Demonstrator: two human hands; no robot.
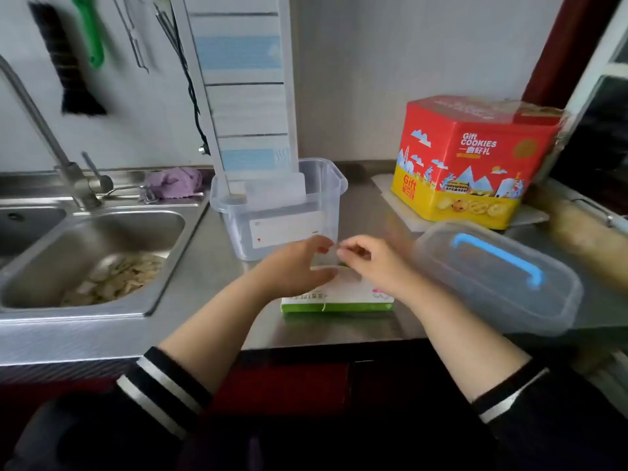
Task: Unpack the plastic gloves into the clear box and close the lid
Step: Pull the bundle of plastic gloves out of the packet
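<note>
A white and green glove package (339, 299) lies flat on the steel counter near the front edge. My left hand (299, 266) and my right hand (370, 263) are both over its far end, fingers curled, pinching a thin clear bit of plastic between them. Just behind the hands stands the clear box (278, 209), open, with a white label on its front. Its clear lid (496, 277) with a blue handle lies to the right on the counter, tilted.
A steel sink (91, 256) with food scraps and a tap (51, 144) fills the left. A red and yellow cookie tin (472, 161) stands at the back right. A purple cloth (176, 181) lies behind the sink. A tall white panel (244, 83) leans behind the box.
</note>
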